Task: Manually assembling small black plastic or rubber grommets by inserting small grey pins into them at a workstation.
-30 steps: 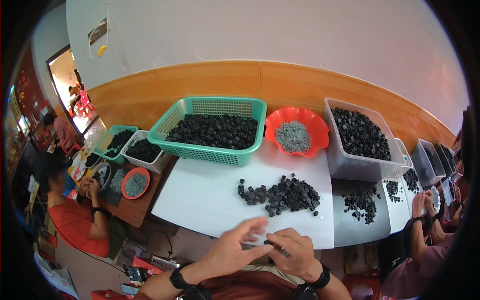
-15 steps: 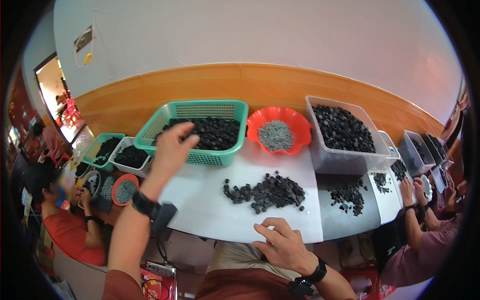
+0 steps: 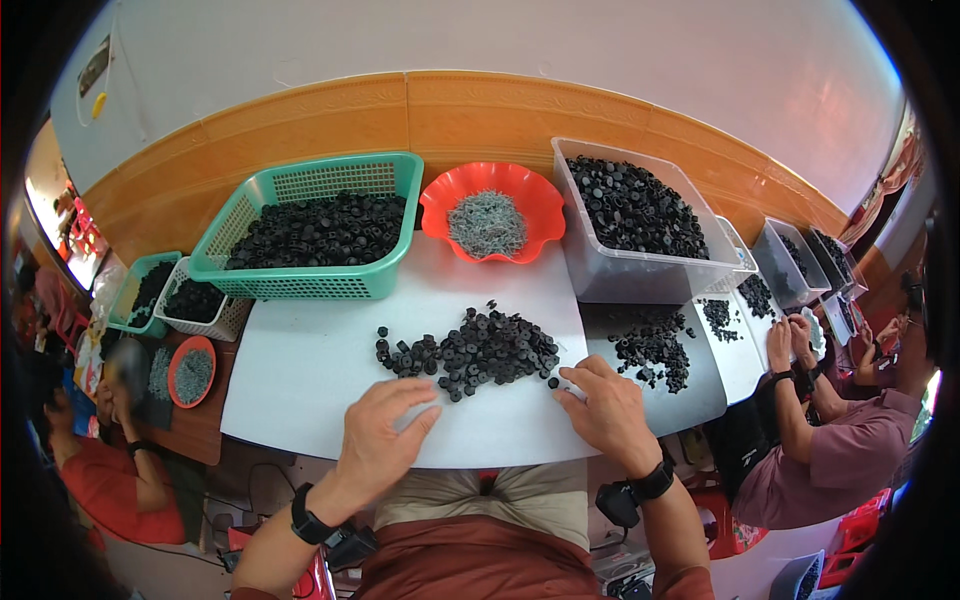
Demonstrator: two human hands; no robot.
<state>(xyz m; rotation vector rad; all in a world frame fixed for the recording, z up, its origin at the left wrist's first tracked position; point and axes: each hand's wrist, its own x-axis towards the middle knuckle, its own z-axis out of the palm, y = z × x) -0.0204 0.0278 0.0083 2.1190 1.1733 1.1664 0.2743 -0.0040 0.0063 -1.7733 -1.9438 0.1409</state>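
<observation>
A loose pile of small black round parts point(image 3: 495, 350), some with a hole in the middle, lies on the white tabletop point(image 3: 300, 370) in front of me. My left hand point(image 3: 385, 425) is just short of the pile's near left edge, fingers stretched and thumb apart, with nothing visible in it. At the pile's right end is my right hand point(image 3: 607, 402), index finger and thumb apart. One separate black part point(image 3: 553, 382) lies by those fingertips; I cannot tell whether they touch it.
Behind the pile stand a green basket point(image 3: 385, 270) of black parts, a red scalloped bowl point(image 3: 545, 205) of small grey metal pieces and a clear plastic bin point(image 3: 630, 275) of black parts. More black parts point(image 3: 655, 350) lie on a dark surface at right. Co-workers sit on both sides.
My left hand has come back from over the green basket to the near side of the pile. My right hand has moved forward to the pile's right end. The view has shifted.
</observation>
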